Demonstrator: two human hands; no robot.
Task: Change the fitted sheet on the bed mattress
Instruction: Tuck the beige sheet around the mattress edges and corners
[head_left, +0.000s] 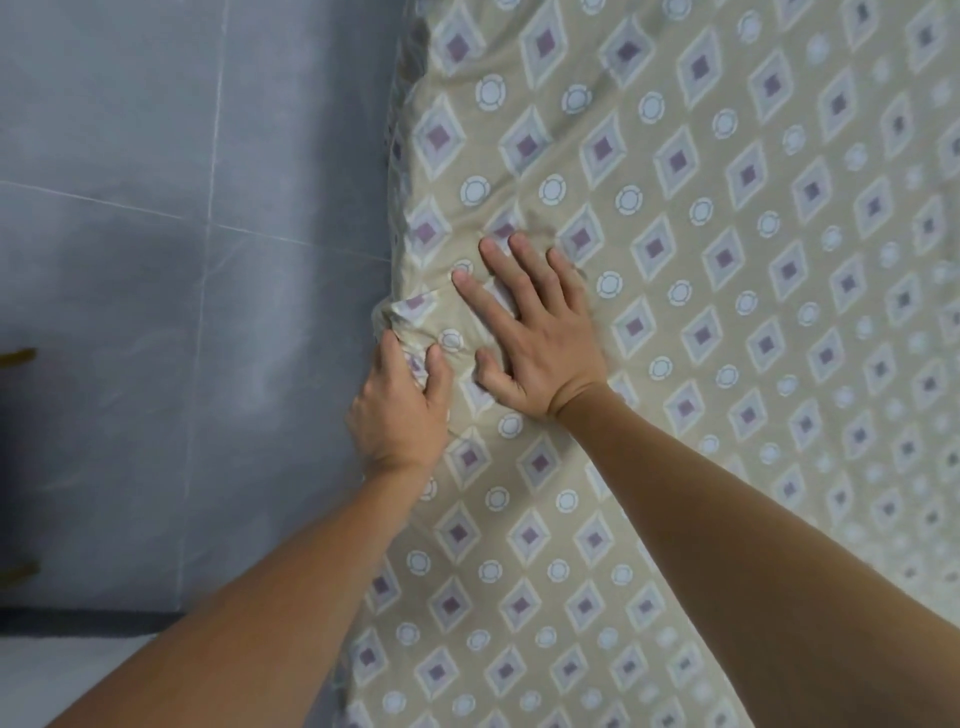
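Both hands on fitted sheet (701, 218): left hand (400, 410) grips edge, right hand (530, 332) flat.

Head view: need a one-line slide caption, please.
Left hand grips bunched patterned sheet at the mattress edge while right hand presses it flat, above the grey tiled floor.

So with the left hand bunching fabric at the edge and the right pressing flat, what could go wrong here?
1. The left hand grips only a small bunch of sheet; that grip could slip and the edge spring back.
2. Wrinkles beside the right hand may get trapped if tucked now.
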